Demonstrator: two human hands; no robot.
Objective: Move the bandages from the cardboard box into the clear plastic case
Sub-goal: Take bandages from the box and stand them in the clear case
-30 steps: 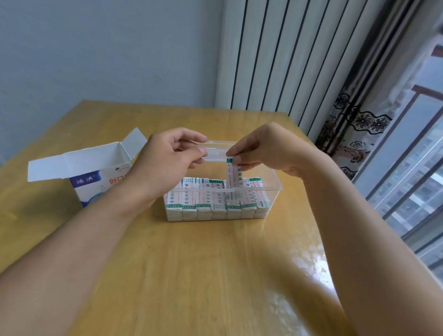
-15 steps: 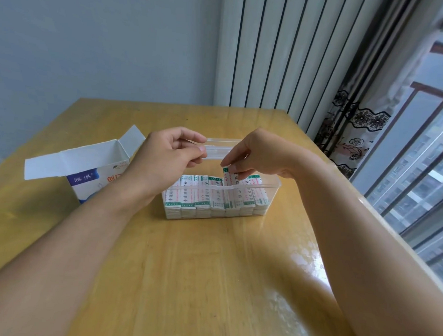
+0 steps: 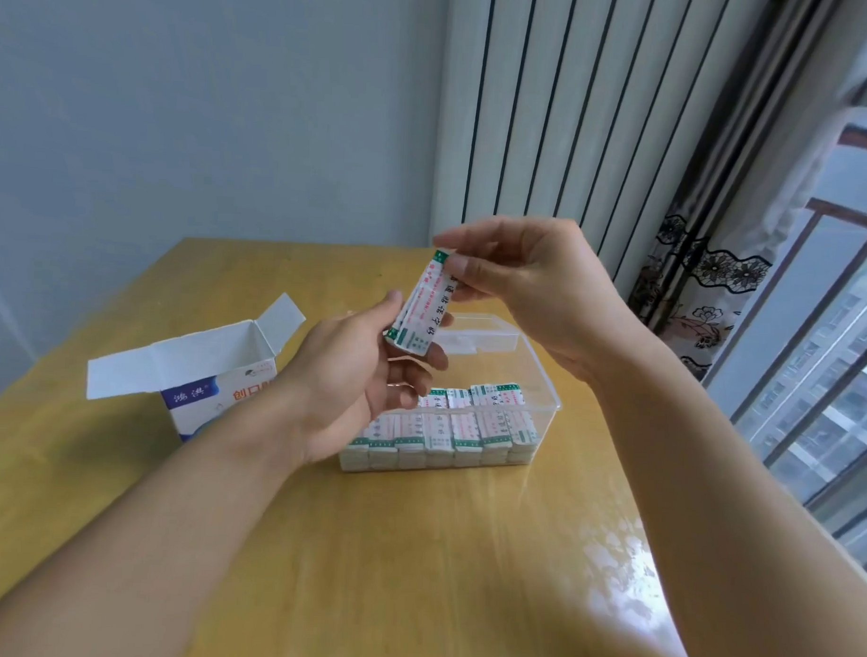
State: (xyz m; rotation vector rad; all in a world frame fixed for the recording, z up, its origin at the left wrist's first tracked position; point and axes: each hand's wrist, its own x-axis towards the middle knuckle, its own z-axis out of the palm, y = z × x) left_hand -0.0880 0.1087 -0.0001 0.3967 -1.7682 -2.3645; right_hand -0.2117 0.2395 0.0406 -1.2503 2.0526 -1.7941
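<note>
Wooden tabletop [image 3: 414,549] nearest me carries the nearly full clear plastic case [image 3: 542,406]. Above it, my left hand [image 3: 361,375] and right hand [image 3: 531,287] now pinch a bandage stack [image 3: 422,308] just lifted back out, probably for reseating; behind sits the cardboard box [image 3: 214,369].

We look from one head-worn camera, forward and down, close over the bench [image 3: 414,549], facing the wall [image 3: 208,99] and radiator [image 3: 552,111].
</note>
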